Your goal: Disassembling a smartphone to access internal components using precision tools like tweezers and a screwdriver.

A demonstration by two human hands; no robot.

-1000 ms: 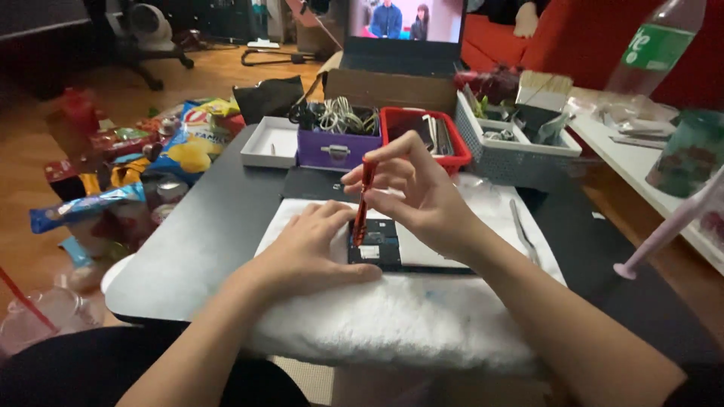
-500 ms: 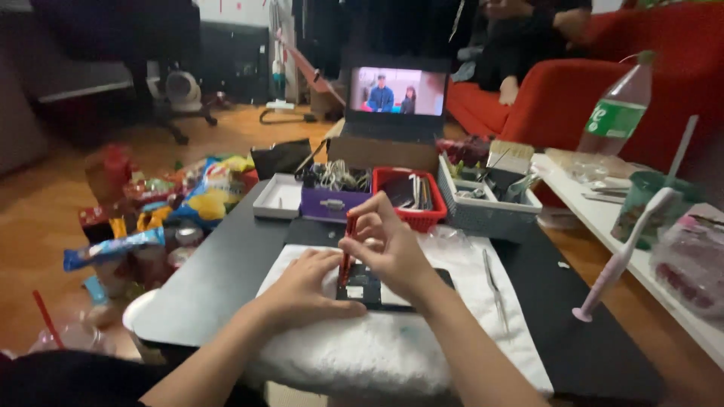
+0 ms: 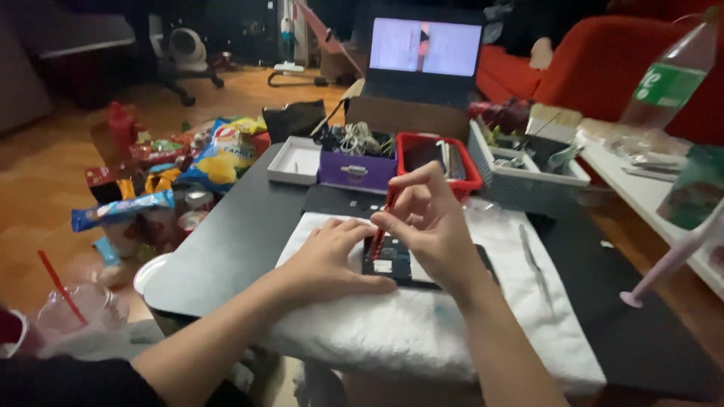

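Right hand (image 3: 431,226) pinches a red screwdriver (image 3: 381,226) between thumb and fingertips, fingers closed round the handle, shaft held near upright with its tip down on a dark opened device (image 3: 400,260). Device lies flat on a white towel (image 3: 422,332) spread over the black table (image 3: 226,241), roughly centre of the towel, partly hidden under both hands. Left hand (image 3: 332,256) rests palm down on the towel, fingers spread flat, fingertips touching the device's left edge; it grips nothing. Metal tweezers (image 3: 532,260) lie on the towel to the right of the device, apart from the hands. Behind the towel sit a purple box (image 3: 354,172) with tangled cables, a red tray (image 3: 437,158) just beside it, a white open box (image 3: 296,162) to the left and a grey basket (image 3: 528,177) to the right. Open laptop (image 3: 426,53) stands behind those, screen lit. Clear plastic bottle (image 3: 667,75) stands at the far right. Snack bags (image 3: 211,158) are piled on the floor left of the table.
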